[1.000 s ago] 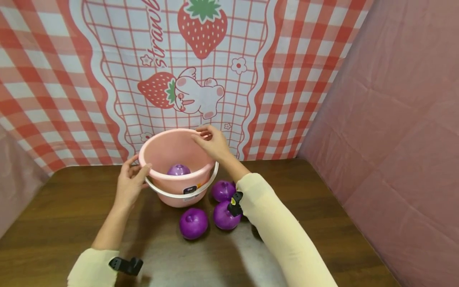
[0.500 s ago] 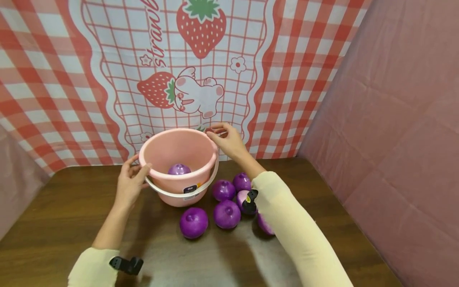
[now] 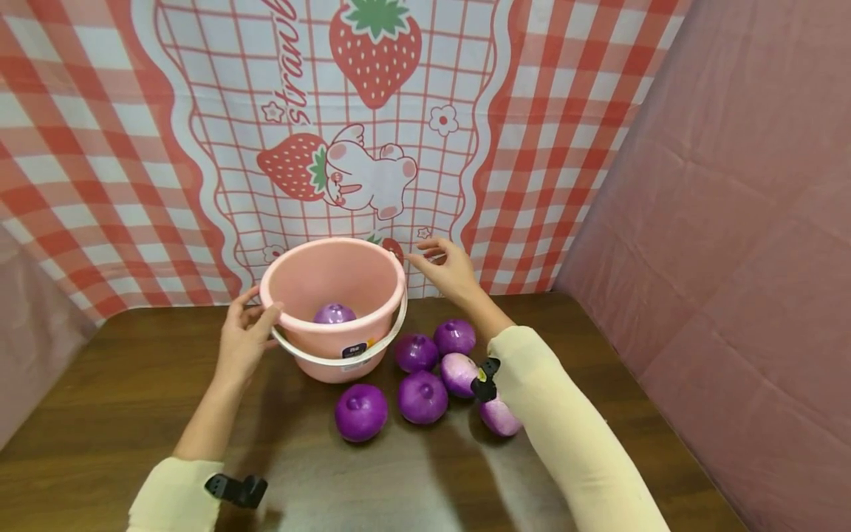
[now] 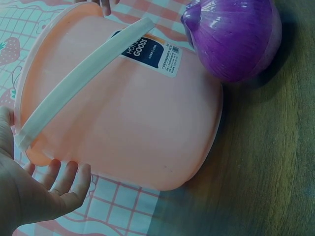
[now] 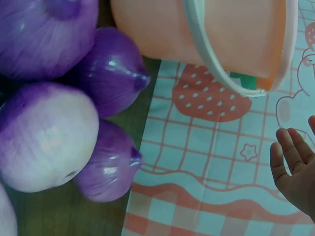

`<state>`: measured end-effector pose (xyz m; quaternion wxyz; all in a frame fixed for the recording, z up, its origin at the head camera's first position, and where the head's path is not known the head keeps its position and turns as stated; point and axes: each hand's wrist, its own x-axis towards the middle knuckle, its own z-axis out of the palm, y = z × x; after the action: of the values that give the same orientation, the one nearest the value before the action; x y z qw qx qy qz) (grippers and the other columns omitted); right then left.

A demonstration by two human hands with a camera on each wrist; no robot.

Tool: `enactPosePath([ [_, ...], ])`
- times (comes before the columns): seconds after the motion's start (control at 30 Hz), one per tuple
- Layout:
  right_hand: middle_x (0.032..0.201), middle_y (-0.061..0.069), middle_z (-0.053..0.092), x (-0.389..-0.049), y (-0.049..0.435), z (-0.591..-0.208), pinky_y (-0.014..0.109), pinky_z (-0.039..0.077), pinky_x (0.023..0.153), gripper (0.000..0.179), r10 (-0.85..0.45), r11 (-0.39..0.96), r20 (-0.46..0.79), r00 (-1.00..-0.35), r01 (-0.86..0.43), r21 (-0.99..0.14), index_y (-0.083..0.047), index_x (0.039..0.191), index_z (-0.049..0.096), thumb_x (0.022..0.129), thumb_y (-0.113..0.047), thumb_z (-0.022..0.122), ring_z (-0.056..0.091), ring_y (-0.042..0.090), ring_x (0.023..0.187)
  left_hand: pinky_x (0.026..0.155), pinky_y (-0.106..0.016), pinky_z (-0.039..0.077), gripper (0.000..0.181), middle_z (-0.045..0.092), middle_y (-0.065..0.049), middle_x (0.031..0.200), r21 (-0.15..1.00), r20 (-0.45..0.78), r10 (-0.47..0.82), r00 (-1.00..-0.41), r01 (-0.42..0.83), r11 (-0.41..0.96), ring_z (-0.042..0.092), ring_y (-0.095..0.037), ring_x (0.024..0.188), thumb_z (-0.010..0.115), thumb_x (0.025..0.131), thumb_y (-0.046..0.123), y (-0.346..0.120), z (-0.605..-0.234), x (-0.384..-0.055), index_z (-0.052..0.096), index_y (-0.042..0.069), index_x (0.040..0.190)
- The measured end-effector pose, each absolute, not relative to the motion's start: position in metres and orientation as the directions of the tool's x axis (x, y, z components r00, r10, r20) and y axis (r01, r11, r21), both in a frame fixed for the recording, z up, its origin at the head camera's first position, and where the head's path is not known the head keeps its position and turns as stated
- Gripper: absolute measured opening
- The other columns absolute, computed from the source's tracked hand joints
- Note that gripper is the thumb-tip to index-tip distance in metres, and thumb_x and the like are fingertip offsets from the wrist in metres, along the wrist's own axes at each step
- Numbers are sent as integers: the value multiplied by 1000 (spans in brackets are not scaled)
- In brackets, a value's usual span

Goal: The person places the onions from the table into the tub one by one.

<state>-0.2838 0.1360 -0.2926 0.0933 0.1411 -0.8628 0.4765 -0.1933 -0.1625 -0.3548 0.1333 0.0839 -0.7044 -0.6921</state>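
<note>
A pink bucket [image 3: 335,347] with a white handle [image 3: 352,360] stands upright at the table's back, one purple onion [image 3: 335,314] inside. My left hand [image 3: 242,336] holds its rim on the left, thumb at the rim and fingers along the outer side; the left wrist view shows this hand [image 4: 44,191] beside the bucket wall. My right hand [image 3: 452,273] is in the air right of the bucket, apart from it, fingers loosely bent with nothing between them. Several onions lie right of and before the bucket, including a purple one [image 3: 361,412] and a paler one [image 3: 459,374].
The brown wooden table [image 3: 299,473] carries everything. A red-and-white checked strawberry cloth [image 3: 532,148] hangs close behind the bucket, and a pink cloth [image 3: 731,222] hangs at the right. The right sleeve [image 3: 565,414] passes close beside the outer onion [image 3: 499,417].
My right hand has come off the bucket's rim and moved right, uncovering more onions beneath the forearm. My left hand stays on the rim, and the bucket has hardly moved.
</note>
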Motion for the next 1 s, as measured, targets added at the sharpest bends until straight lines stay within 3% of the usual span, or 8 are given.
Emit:
enactPosePath([
  [0.17,112,13,61,-283,143,-299,31,54,72,39,-152,518,313,-938,-345,-783,-9,114,61,86,-36,64,61,25,92,58,-13,53,61,52,16,89,997,76,-301,-950,70,30,57,6,70,59,91,24,-163,-355,-194,32,10,143],
  [0.33,116,15,61,-280,152,-306,34,55,73,42,-155,532,269,-951,-309,-788,-8,117,60,86,-36,64,61,29,98,57,-13,53,61,52,14,91,997,72,-305,-950,64,34,57,6,70,60,91,24,-163,-356,-194,32,11,143],
  [0.67,117,14,61,-275,167,-319,40,52,88,39,-151,588,214,-965,-262,-765,-11,115,61,87,-37,64,57,27,105,58,-13,53,61,52,14,93,997,74,-308,-948,62,47,55,7,73,59,91,25,-164,-358,-196,31,13,144],
  [1.0,121,17,60,-272,183,-342,44,50,93,43,-149,637,146,-978,-207,-743,-11,118,60,85,-38,65,58,30,108,59,-13,54,61,52,14,92,998,67,-306,-950,61,31,56,6,73,59,91,24,-164,-358,-196,31,13,144],
])
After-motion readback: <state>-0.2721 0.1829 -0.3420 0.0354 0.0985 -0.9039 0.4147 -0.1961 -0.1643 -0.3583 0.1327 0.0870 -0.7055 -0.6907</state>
